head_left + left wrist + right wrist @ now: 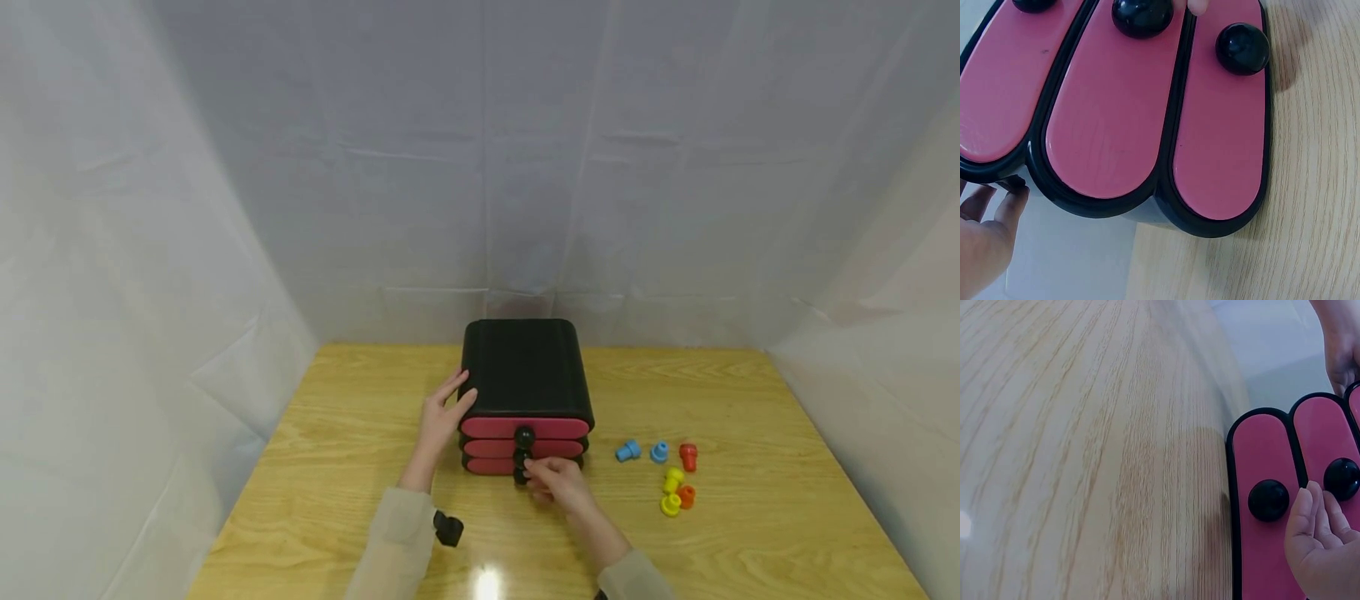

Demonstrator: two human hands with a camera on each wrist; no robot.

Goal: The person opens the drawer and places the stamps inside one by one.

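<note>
A black drawer box (pixel 525 367) with three red drawer fronts and round black knobs stands mid-table. My left hand (pixel 442 412) lies flat against its left side, fingers straight; its fingertips (pixel 1013 203) touch the black rim. My right hand (pixel 555 483) is at the front, fingers curled against the middle drawer knob (pixel 1342 478); the thumb is hidden. The bottom drawer knob (pixel 1268 500) beside it is free, as is the top knob (pixel 524 435). All three drawers look closed.
Several small coloured pegs lie on the wooden table (pixel 750 542) to the right of the box: blue ones (pixel 627 451), a red one (pixel 687 457), yellow (pixel 672 479) and orange (pixel 686 496). White cloth walls surround the table.
</note>
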